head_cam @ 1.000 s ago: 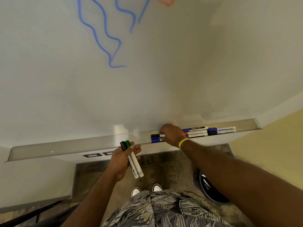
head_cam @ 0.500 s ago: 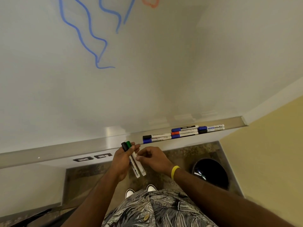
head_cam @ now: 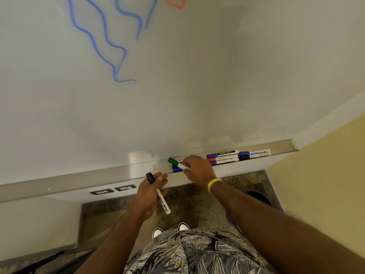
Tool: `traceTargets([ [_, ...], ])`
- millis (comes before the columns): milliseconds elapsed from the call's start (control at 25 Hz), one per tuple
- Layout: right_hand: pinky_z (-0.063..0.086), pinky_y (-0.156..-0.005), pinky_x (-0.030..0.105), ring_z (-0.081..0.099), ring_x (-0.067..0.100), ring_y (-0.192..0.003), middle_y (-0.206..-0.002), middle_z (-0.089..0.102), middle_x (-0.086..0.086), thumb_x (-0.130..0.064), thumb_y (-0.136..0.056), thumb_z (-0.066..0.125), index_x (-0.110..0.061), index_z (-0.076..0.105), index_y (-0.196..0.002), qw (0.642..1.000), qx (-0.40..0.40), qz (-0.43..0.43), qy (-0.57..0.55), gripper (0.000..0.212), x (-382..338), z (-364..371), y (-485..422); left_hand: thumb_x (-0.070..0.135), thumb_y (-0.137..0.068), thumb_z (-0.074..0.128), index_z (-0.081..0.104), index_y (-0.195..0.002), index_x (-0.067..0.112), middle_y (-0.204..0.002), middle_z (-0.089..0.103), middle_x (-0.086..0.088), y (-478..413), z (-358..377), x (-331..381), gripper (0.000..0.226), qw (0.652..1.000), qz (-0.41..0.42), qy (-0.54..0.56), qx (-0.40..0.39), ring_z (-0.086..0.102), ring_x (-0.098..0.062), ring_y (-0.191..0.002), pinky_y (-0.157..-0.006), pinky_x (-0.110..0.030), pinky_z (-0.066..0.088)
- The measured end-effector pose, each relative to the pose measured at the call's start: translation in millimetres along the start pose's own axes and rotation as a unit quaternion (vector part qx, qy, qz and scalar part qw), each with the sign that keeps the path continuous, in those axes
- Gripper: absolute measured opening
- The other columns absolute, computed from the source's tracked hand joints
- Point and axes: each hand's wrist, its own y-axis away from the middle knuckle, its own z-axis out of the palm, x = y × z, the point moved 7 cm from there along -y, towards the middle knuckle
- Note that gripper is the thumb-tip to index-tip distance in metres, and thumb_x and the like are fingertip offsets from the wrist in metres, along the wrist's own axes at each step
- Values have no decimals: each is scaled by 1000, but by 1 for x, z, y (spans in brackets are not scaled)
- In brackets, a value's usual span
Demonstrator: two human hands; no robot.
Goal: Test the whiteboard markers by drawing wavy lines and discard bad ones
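A: Where is the marker being handled?

B: The green-capped white marker [head_cam: 175,163] is at the front lip of the long grey metal tray [head_cam: 79,181], slanted with its cap toward the board. The right hand [head_cam: 197,172] pinches its white barrel in the fingertips. I cannot tell whether it touches the tray or sits just above it. A blue cap [head_cam: 177,170] peeks out right beneath it.

A: And the other hand?

B: The left hand [head_cam: 149,194], below the tray, has its fingers curled round a black-capped white marker [head_cam: 161,198], cap up.

A: How far along is the job?

B: Partway, I judge. The glossy white whiteboard [head_cam: 197,86] carries blue wavy lines [head_cam: 125,81] and an orange scribble [head_cam: 175,3] at the top edge, so blue and orange look tested. No green or black stroke shows, and both held markers are capped. A row of capped markers [head_cam: 223,159] lies in the tray beside the right hand. I cannot tell which of them have been tried.

A: Anything discarded?

B: A dark round bin [head_cam: 256,195] sits on the floor, mostly hidden behind the right forearm. Its contents are out of sight.
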Motion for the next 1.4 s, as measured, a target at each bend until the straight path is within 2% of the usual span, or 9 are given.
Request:
traceTargets([
  [80,51,-84,38,58,25,-102,-109,63,5,-19,-89,60,-16,65,-114,989,-10,-50,137,25,-1,0,-15,10,-99,51,53,-128,7,-121,67,-9,4,-7,-2,29,1000,-5,16,7,60,-23,-118,-107,-49,44],
  [200,50,-84,39,54,28,-109,-114,60,8,-12,-88,57,-15,62,-117,972,-20,-79,220,30,-3,6,-27,10,-99,51,53,-128,7,-121,67,-10,7,-21,-2,30,999,-3,30,19,61,-23,-117,-106,-49,45],
  [480,47,-90,39,53,28,-111,-117,61,9,-12,-88,56,-13,63,-114,973,8,-66,222,26,4,8,-35,9,-98,52,57,-118,11,-120,67,-11,13,-38,3,21,998,6,55,33,64,-21,-111,-96,-40,50],
  [720,46,-91,39,51,28,-112,-118,60,7,-11,-87,57,-13,63,-116,974,35,-49,217,29,8,9,-30,10,-98,52,55,-125,9,-121,67,-10,10,-36,3,26,998,5,49,26,63,-22,-114,-101,-44,48],
  [840,46,-90,37,55,24,-104,-111,63,6,-17,-89,58,-14,66,-111,980,68,-48,183,23,-3,3,-16,11,-99,52,53,-128,7,-122,66,-11,6,-31,4,29,999,9,47,18,62,-23,-116,-105,-47,46],
  [920,48,-87,34,56,19,-94,-101,66,4,-24,-95,56,-14,68,-103,994,63,-59,66,18,-21,7,2,13,-100,49,52,-129,8,-124,66,-11,2,-25,6,29,998,9,59,13,61,-24,-117,-108,-47,43],
  [1040,49,-79,26,60,15,-86,-98,69,4,-31,-97,58,-13,69,-105,984,-35,-63,-165,22,-56,24,33,24,-102,45,48,-134,9,-129,64,-10,-4,-15,7,36,998,17,60,0,58,-24,-122,-109,-45,40],
  [1120,52,-80,26,63,16,-89,-103,70,5,-30,-96,61,-12,69,-112,966,-68,-64,-241,25,-74,32,45,31,-103,41,45,-139,9,-131,63,-8,-7,-11,8,42,997,23,72,-7,59,-23,-120,-104,-43,43],
  [1400,54,-78,31,64,20,-87,-101,71,7,-30,-95,61,-11,69,-112,973,-50,-45,-221,27,-82,43,32,35,-104,39,48,-138,9,-127,65,-7,-11,-20,7,44,994,-3,104,14,61,-22,-115,-92,-37,48],
])
